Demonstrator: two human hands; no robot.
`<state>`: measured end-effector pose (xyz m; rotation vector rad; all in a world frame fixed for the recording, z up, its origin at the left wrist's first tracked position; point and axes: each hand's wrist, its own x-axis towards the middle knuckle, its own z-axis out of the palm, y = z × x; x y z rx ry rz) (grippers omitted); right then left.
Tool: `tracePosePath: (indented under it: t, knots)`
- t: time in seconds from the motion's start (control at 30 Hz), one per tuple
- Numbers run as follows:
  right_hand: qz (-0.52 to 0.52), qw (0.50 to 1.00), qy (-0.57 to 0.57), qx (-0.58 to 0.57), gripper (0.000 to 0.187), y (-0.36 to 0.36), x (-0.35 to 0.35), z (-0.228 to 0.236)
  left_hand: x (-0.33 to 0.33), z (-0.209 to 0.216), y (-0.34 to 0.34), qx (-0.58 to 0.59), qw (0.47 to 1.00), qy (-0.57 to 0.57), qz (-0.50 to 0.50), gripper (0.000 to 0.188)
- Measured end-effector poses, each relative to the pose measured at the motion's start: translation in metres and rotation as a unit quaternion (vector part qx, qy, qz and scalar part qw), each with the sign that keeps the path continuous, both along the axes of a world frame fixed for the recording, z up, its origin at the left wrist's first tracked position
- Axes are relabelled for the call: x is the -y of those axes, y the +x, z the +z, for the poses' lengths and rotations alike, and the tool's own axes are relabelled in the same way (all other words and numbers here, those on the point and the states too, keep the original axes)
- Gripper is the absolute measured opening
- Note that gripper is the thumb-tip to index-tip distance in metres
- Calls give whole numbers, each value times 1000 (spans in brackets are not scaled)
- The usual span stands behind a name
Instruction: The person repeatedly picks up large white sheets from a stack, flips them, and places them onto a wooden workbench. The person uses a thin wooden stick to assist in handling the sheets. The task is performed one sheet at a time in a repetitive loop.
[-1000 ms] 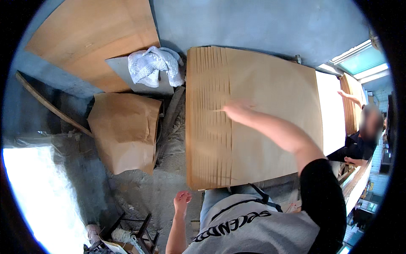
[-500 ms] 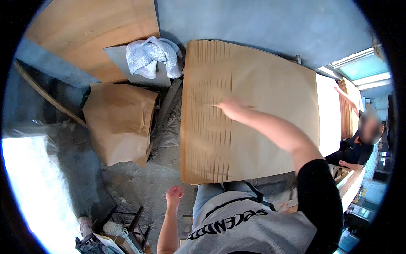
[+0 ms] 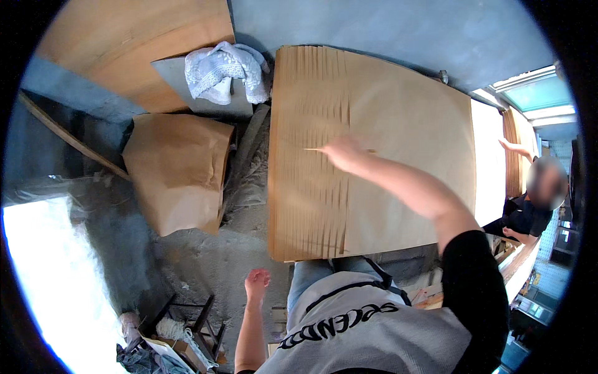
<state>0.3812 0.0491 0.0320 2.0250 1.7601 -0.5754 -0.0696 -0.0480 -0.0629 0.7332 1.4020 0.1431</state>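
Note:
A big stack of brown paper sheets (image 3: 411,149) lies before me, its left edges fanned out in narrow overlapping steps. Over the fanned part my right hand (image 3: 342,153) is closed around a thin, pale wooden stick (image 3: 313,149). The stick's tip points left across the steps, and its other end shows just right of the hand. Motion blurs the fingers somewhat, and I cannot tell whether the stick touches the paper. My left hand (image 3: 256,284) hangs in the air below the stack's near left corner, fingers loosely bent and apart, with nothing visible in it.
Left of the stack stands a piece covered in brown paper (image 3: 177,174), with a white patterned cloth (image 3: 227,71) behind it. A dark stool frame (image 3: 199,318) stands at lower left. White sheets (image 3: 490,162) lie to the right, where another person (image 3: 526,212) works.
My view has shifted slightly, and the stack sits a little higher in it. My right hand keeps the stick over the fanned edges. The other person's raised hand has moved slightly.

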Motion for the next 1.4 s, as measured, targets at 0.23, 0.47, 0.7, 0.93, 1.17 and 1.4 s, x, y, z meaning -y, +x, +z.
tracePosePath:
  t: [0.23, 0.47, 0.7, 0.93, 1.17, 1.4]
  knots:
    - [-141, 980, 69, -123, 23, -5, 45, -38, -3, 12, 23, 7, 999, 11, -34, 9]
    - [-38, 998, -22, -50, 21, 23, 35, 9, 6, -3, -8, 0, 999, -37, 33, 12]
    - [-311, 928, 11, -207, 30, -14, 19, -56, -12, 13, 36, 33, 998, 27, -44, 12]
    - [-96, 993, -56, -36, 33, 33, 61, 1, 15, -12, -25, -27, 997, -65, 23, 10]
    - [-197, 964, -14, -178, 24, -51, 11, -2, 2, -7, 13, 30, 999, 16, -36, 11]
    - [-205, 971, -14, -122, 23, 12, 82, 0, 22, -7, -42, -81, 995, -63, 17, 10]
